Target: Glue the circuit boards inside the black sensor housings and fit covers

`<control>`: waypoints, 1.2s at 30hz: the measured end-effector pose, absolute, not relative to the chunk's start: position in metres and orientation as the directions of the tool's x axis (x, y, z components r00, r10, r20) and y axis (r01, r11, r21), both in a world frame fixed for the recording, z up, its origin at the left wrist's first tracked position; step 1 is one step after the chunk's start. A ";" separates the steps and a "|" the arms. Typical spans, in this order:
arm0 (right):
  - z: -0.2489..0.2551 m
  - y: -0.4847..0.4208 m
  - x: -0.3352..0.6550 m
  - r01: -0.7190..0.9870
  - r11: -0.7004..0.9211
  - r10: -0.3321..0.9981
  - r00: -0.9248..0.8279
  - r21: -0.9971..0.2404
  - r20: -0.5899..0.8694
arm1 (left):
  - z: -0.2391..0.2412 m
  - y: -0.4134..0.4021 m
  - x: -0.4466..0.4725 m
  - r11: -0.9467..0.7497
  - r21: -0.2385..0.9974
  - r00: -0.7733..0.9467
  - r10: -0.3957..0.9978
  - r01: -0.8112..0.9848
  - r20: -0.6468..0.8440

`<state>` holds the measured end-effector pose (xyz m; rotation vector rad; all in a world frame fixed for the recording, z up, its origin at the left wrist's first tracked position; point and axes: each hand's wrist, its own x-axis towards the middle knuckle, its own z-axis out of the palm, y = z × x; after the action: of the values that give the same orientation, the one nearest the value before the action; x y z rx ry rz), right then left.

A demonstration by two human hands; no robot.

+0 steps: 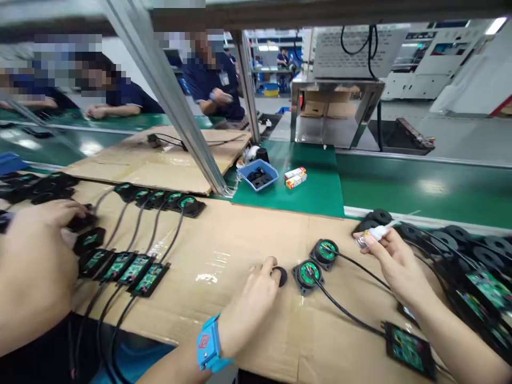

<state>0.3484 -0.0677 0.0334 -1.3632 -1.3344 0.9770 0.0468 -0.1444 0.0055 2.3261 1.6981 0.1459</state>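
My left hand [254, 290], with a blue strap on its wrist, is low over the cardboard. Its curled fingers hold the edge of a small black disc [282, 276]. Just right of it lie two black round housings, a nearer one [308, 274] and a farther one [325, 250], with green circuit boards inside and black cables running right. My right hand [394, 258] is raised at the right, closed around a small glue bottle [374, 234] with a white cap and thin tip pointing right. Below it a cable ends at a black case [410, 346] with a green board.
A co-worker's hand [44, 245] reaches in at left, by cabled black cases [148, 277]. A blue bin [259, 176] of black parts and small boxes [296, 177] stand on the green mat. Black rings [448, 242] pile up at right. A metal post [172, 96] slants down.
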 end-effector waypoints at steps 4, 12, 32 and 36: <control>0.038 -0.137 0.353 0.021 0.018 0.980 0.200 -1.000 0.022 | -0.022 -0.166 0.068 -0.291 0.368 0.339 0.938 0.883 -0.072; 0.000 -0.215 0.336 -0.283 -0.016 0.965 0.246 -0.959 -0.089 | -0.015 -0.167 0.060 -0.383 0.605 0.420 0.903 0.697 0.088; -0.015 -0.118 0.371 -0.318 0.099 0.941 0.337 -0.943 -0.015 | 0.004 -0.140 0.099 -0.728 0.557 0.604 0.666 0.399 0.437; -0.001 -0.128 0.373 -0.348 0.076 0.934 0.353 -0.934 -0.055 | -0.006 -0.145 0.095 -0.728 0.591 0.552 0.669 0.348 0.498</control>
<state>0.3730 -0.1281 -0.0011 -1.0847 -0.6873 1.0837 0.0953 -0.1453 -0.0058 2.3629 0.8244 1.0187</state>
